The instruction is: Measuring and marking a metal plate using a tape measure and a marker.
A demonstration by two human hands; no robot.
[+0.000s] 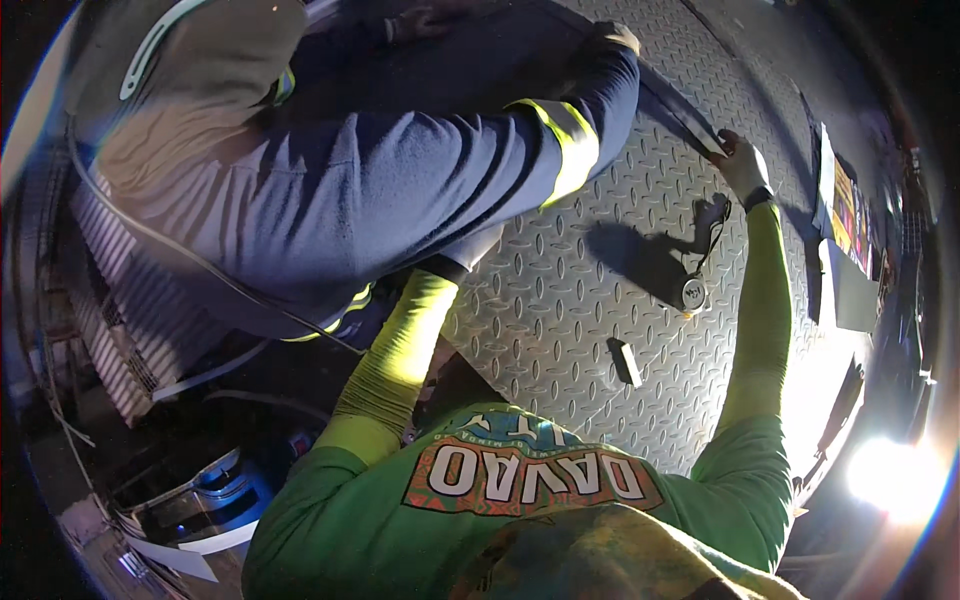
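Note:
My right hand [742, 168] is at the far right of a grey tread-patterned metal plate [560, 320]. Its fingers pinch the near end of a long, narrow dark strip [678, 112]. Farther up, a co-worker's gloved hand [617, 38] rests at that strip's other visible stretch. My left hand [474, 248] reaches under the co-worker's dark blue sleeve [420, 170], which hides its fingers. Between my arms, a small round object [693, 292] with a dark cord stands on the plate. Nearer to me lies a small pale block [628, 364].
The co-worker leans in from the left, across the plate. A bright lamp [898, 478] glares at the lower right. Papers or boards [848, 285] stand beyond my right arm. At the left are a corrugated sheet [118, 300], a thin hose [190, 248] and a blue object [235, 490].

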